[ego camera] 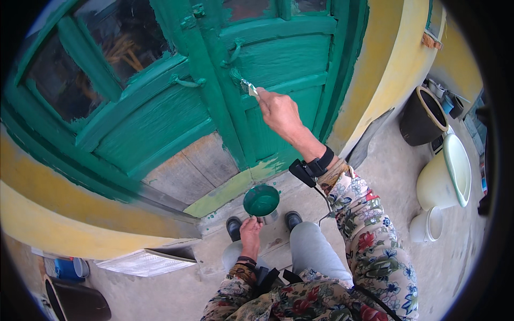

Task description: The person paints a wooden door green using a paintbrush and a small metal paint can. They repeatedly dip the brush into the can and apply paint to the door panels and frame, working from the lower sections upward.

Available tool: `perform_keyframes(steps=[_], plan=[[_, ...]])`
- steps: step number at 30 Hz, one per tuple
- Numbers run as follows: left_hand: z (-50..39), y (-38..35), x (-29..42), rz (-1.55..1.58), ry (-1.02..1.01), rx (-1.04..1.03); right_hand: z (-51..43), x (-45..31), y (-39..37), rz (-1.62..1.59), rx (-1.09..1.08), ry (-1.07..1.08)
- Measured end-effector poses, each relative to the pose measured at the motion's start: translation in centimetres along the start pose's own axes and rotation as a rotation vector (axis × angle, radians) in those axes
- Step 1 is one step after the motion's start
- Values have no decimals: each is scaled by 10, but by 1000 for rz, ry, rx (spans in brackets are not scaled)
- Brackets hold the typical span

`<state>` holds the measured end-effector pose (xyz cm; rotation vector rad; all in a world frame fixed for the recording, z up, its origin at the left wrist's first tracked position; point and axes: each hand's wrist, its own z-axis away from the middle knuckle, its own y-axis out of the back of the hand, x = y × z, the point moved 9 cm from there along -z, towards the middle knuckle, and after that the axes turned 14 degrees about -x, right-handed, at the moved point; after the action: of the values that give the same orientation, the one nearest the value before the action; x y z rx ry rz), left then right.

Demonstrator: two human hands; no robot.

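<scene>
My right hand [281, 114] grips a paintbrush [249, 86] by its pale handle. The brush's green-coated bristles touch the centre stile of a wooden double door [289, 60], just below the right door handle [233, 54]. My left hand [251, 234] holds the rim of a metal can of green paint [262, 200], low in front of my knees. Green paint covers most of the door. A lower panel of the left leaf [192, 168] shows bare grey wood, and the strip under it is pale yellow-green with some darker green patches.
Yellow walls [369, 80] flank the doorway. On the concrete floor at right stand a dark bucket [421, 116], a large cream tub [441, 176] and a small white bucket [426, 225]. At lower left are a white panel [144, 263], a blue container [64, 269] and a dark container [80, 299].
</scene>
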<state>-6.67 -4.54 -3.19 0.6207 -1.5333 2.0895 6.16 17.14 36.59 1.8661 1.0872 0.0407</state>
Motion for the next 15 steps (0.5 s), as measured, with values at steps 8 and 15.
perform_keyframes(steps=[8, 15], plan=[[4, 4, 4, 64, -41, 27, 33, 84, 4, 344, 0, -353], [4, 4, 5, 36, -9, 58, 48, 98, 4, -71, 199, -586]])
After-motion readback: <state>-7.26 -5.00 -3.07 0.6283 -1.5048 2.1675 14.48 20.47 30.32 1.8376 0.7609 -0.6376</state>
